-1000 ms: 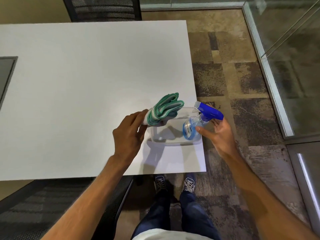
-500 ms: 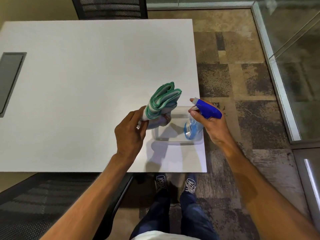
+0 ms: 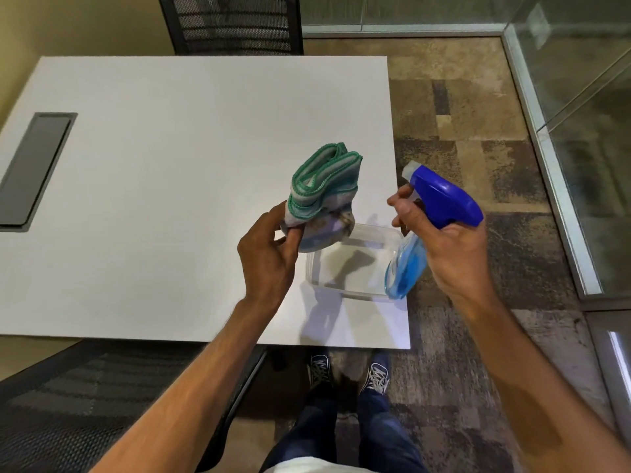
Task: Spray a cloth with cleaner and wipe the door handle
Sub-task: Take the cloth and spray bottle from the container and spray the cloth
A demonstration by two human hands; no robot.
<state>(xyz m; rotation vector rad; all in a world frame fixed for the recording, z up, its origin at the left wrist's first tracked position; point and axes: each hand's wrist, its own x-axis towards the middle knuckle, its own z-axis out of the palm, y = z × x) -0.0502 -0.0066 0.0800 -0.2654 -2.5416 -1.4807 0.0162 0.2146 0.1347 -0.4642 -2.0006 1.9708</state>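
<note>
My left hand [image 3: 269, 254] grips a folded cloth [image 3: 321, 192], grey with green-stitched edges, and holds it upright above the white table [image 3: 170, 199]. My right hand [image 3: 450, 254] is closed around a spray bottle [image 3: 440, 199] with a blue trigger head and blue liquid in a clear body. Its nozzle points left at the cloth, a short gap away, and two fingers rest on the trigger. No door handle is in sight.
A clear plastic container [image 3: 351, 264] sits on the table's near right corner under both hands. A grey cable hatch [image 3: 34, 169] lies at the table's left. Mesh chairs stand at the far edge [image 3: 232, 22] and near left [image 3: 85, 397]. Glass partitions [image 3: 580, 131] run along the right over carpet.
Both hands rose from the container. The spray bottle was lifted out and gripped fully, its nozzle now aimed at the raised cloth.
</note>
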